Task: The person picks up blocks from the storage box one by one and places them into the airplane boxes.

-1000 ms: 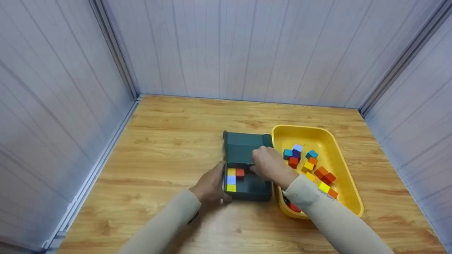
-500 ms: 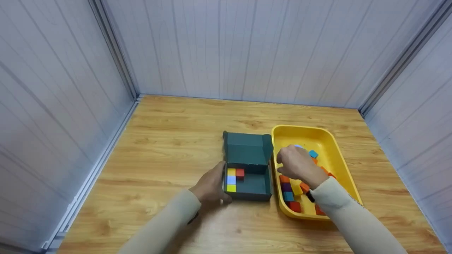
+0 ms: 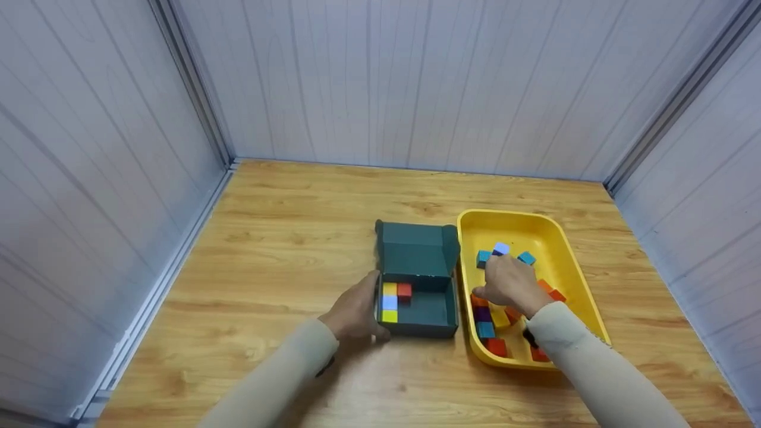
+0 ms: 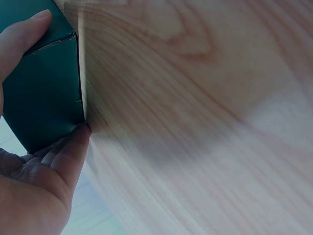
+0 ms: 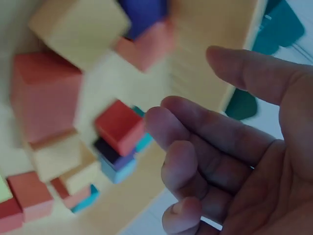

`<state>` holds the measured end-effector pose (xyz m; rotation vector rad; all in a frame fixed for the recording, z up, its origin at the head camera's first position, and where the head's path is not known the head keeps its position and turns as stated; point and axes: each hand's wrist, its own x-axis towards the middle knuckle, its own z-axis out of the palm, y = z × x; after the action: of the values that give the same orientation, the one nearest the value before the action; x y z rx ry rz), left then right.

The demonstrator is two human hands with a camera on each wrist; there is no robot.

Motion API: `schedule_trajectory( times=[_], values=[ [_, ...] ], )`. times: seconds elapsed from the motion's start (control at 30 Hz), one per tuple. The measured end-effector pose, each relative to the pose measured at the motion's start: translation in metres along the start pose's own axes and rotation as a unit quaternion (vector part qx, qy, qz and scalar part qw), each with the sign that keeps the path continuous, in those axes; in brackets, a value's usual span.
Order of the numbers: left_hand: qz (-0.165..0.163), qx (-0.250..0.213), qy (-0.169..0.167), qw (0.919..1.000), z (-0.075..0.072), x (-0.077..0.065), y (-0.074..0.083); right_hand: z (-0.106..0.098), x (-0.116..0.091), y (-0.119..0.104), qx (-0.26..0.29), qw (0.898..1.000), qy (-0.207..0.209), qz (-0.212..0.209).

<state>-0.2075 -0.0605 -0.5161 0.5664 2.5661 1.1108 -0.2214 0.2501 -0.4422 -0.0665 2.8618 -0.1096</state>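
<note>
My left hand (image 3: pixel 354 306) grips the left side of a dark green box (image 3: pixel 429 309) whose lid stands open at the back. In the left wrist view, thumb and fingers span the box's corner (image 4: pixel 44 93). Inside the box, a column of orange-yellow, light blue and yellow (image 3: pixel 389 317) cubes lines the left wall, with a red cube (image 3: pixel 404 292) beside the top one. My right hand (image 3: pixel 514 284) hovers over the yellow tray (image 3: pixel 541 235) of loose cubes. The right wrist view shows its thumb apart from loosely bent fingers, nothing between them; a red cube (image 5: pixel 120 126) lies beyond the fingertips.
The tray stands right against the box's right side. Blue cubes (image 3: pixel 527 258) and orange cubes (image 3: pixel 557 295) lie scattered in it, some hidden under my right hand and sleeve. White panel walls (image 3: pixel 392 89) enclose the wooden table (image 3: pixel 285 238).
My right hand has moved from over the green box to the right, above the tray, then a little lower. The left hand and the cubes in the box have stayed put.
</note>
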Motion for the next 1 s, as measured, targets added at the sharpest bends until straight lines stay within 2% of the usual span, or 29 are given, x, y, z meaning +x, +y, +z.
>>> schedule_trajectory(
  times=[0.37,1.0],
  values=[
    [0.015,0.008,0.001,0.9999,0.0,0.0,-0.001,0.013,0.007,-0.003,-0.01,0.999,-0.034,0.019],
    [-0.001,0.008,-0.003,1.0,-0.001,0.0,0.0,0.018,0.006,-0.003,0.023,1.0,-0.005,0.007]
  ],
)
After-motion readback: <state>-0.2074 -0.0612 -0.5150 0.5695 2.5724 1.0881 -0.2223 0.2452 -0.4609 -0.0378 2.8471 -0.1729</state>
